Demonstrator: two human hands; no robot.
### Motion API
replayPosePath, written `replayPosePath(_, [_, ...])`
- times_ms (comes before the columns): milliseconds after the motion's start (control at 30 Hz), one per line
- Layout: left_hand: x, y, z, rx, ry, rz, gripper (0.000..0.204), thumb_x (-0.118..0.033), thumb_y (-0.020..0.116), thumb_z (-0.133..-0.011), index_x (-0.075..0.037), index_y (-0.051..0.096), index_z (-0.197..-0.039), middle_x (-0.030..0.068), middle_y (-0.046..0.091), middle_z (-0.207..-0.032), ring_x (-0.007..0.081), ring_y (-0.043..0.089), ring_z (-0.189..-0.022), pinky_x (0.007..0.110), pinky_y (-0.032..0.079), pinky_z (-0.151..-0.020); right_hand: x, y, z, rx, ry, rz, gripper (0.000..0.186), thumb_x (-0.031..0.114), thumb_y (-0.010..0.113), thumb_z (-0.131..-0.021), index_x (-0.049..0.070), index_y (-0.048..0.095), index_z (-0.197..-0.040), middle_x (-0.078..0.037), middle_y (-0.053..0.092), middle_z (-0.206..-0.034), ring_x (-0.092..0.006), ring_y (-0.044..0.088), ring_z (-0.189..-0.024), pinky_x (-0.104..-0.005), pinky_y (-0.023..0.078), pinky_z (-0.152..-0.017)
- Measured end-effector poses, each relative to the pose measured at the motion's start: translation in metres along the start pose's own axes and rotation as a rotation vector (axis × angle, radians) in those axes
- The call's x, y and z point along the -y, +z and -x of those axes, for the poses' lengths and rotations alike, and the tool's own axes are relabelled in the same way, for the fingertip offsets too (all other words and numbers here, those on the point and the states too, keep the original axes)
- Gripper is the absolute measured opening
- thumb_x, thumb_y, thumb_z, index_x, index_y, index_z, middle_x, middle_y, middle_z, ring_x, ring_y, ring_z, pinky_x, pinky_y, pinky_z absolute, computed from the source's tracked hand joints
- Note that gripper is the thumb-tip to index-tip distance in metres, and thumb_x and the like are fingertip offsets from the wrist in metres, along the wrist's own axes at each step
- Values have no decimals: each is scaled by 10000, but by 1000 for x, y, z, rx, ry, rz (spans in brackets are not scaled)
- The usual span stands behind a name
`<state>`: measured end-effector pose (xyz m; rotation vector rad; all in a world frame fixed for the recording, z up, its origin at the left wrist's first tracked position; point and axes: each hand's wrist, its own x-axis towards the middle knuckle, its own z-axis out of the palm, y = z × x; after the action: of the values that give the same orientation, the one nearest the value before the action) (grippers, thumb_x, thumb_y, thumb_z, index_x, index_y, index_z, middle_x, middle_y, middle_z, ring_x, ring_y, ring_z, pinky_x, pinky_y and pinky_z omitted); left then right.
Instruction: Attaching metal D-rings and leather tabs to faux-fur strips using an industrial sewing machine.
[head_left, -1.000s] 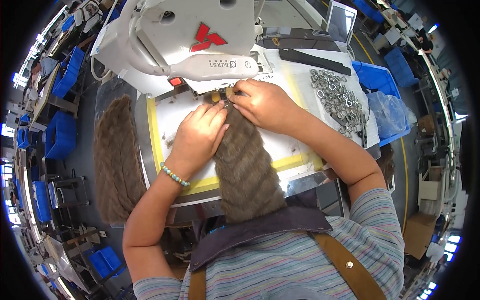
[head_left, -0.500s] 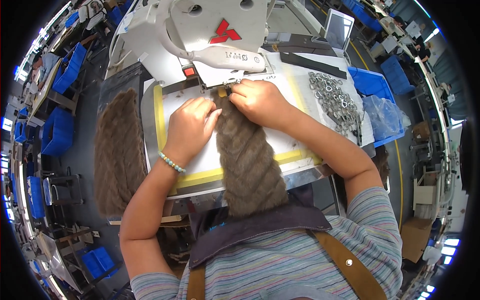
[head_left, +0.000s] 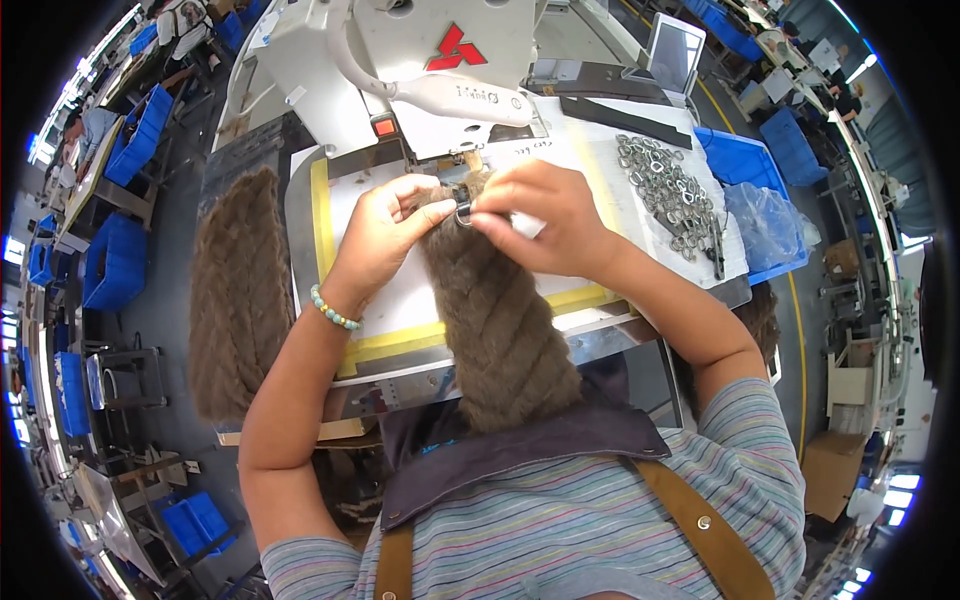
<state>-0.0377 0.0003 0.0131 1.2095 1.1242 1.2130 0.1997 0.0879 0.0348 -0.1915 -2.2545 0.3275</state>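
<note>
A long brown fur strip (head_left: 505, 320) runs from the white sewing machine (head_left: 430, 130) down over the table edge to my apron (head_left: 520, 465). My left hand (head_left: 390, 225) pinches its far end between thumb and fingers. At that end sits a small metal ring (head_left: 464, 216) with a short dark strap through it. My right hand (head_left: 550, 220) has thumb and forefinger closed on the ring's right side, with some blur in the fingers. Part of the fur's end is hidden under my fingers.
Several loose metal rings (head_left: 670, 190) lie to the right on the white sheet. A black strip (head_left: 625, 122) is behind them. A blue crate (head_left: 735, 160) with clear plastic (head_left: 765, 225) stands at the right. More brown fur (head_left: 238, 300) hangs at the left. Yellow tape (head_left: 400, 352) edges the work surface.
Both hands and the fur's end have drawn back from under the machine head toward me. The metal ring has come into sight between my hands.
</note>
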Motion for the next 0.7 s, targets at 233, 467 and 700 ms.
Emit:
replayPosePath(233, [-2,10,4,-70,-13,-43,250,-76,752,-1019,25,685,-1238,28,740,-1148,86,678,-1077,257,540,-980,3,-2,-18,163,732,-281,272,206,836,-957,50,729,-1152,-23,759,-1082,-103,697,-976,-256,546,-861])
replayPosePath(467, [4,10,3,-68,-52,7,204,-75,719,-1037,17,693,-1217,19,738,-1138,79,667,-1065,250,527,-961,-9,11,-1,49,954,-737,164,130,774,-1002,-1,758,-1098,-41,783,-1010,-80,716,-961,-257,569,-886])
replayPosePath(700, [5,9,2,-68,-83,37,191,-85,692,-1055,11,699,-1219,17,741,-1139,79,659,-1067,247,513,-959,-11,11,1,57,936,-784,164,112,748,-1020,-3,741,-1137,-48,781,-1064,-88,720,-984,-258,569,-922])
